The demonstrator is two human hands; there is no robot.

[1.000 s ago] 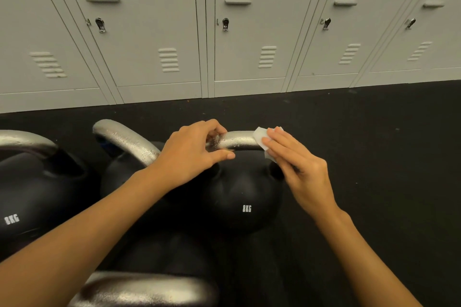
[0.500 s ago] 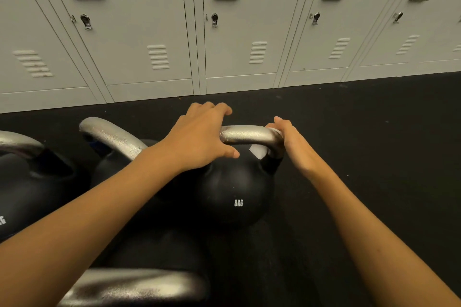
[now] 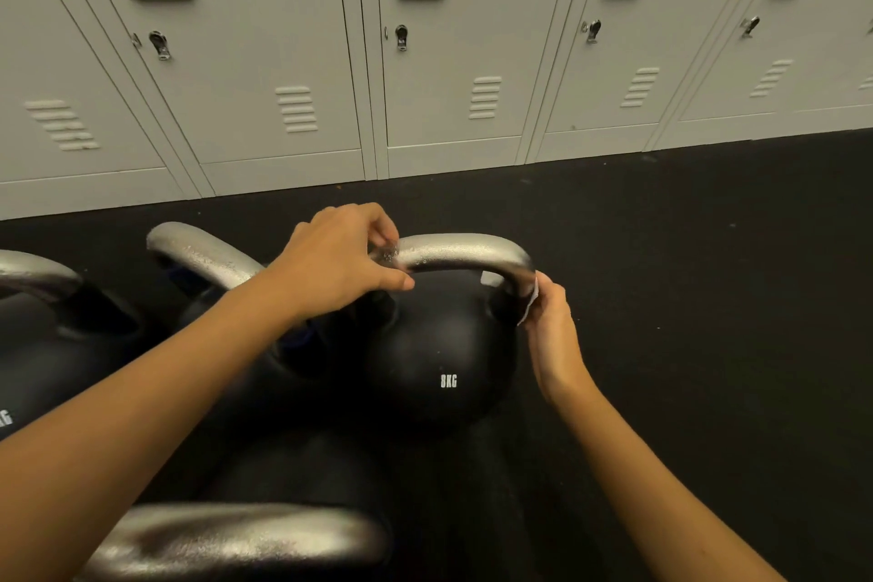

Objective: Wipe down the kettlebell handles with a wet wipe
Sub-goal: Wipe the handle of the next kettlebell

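Black kettlebell [image 3: 439,359] marked 8KG sits on the dark floor [image 3: 685,298], centre of view. Its silver handle [image 3: 453,250] arches over the top, running left to right.

Left hand [image 3: 338,262]: closed over the left end of that handle, fingers curled across the far side, thumb pointing right underneath. Firm grip on the bar.

Right hand [image 3: 550,321]: at the right-hand bend of the handle, where it drops to the ball. Fingers wrap behind the post, out of sight. Wet wipe [image 3: 528,300] pinched between this hand and the metal; only a thin white edge shows against the palm, plus a small white scrap inside the handle loop.

Three more kettlebells crowd the left and near side: one handle [image 3: 203,253] just left of the left forearm, another [image 3: 38,272] at far left, a third [image 3: 236,539] blurred at the near edge.

Grey lockers [image 3: 425,61] line the far wall.
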